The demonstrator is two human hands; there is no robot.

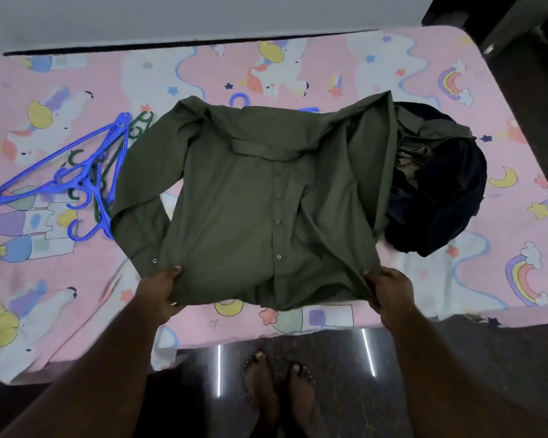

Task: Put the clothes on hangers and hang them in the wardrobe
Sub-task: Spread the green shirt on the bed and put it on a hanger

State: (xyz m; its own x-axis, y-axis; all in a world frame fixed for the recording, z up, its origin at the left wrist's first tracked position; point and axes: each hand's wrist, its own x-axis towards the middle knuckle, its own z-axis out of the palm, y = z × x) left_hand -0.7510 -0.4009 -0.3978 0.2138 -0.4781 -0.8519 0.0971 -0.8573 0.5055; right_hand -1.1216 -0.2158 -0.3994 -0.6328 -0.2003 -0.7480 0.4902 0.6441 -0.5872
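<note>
Pink cartoon bedsheet (408, 64), soft and printed with rainbows, moons and unicorns, covers the bed, with a grey wall behind and dark glossy floor under my bare feet (276, 396). Spread flat across it lies an olive-green button shirt (260, 210), smooth woven cloth, collar away from me, sleeves folded in. My left hand (160, 294) pinches the near hem corner, my right hand (389, 290) grips the opposite one. Left of the shirt sits a tangle of thin blue and green plastic hangers (86, 172); another blue hanger hook (239, 99) peeks past the collar. Right, a crumpled dark clothes pile (440, 191) touches the shirt.
</note>
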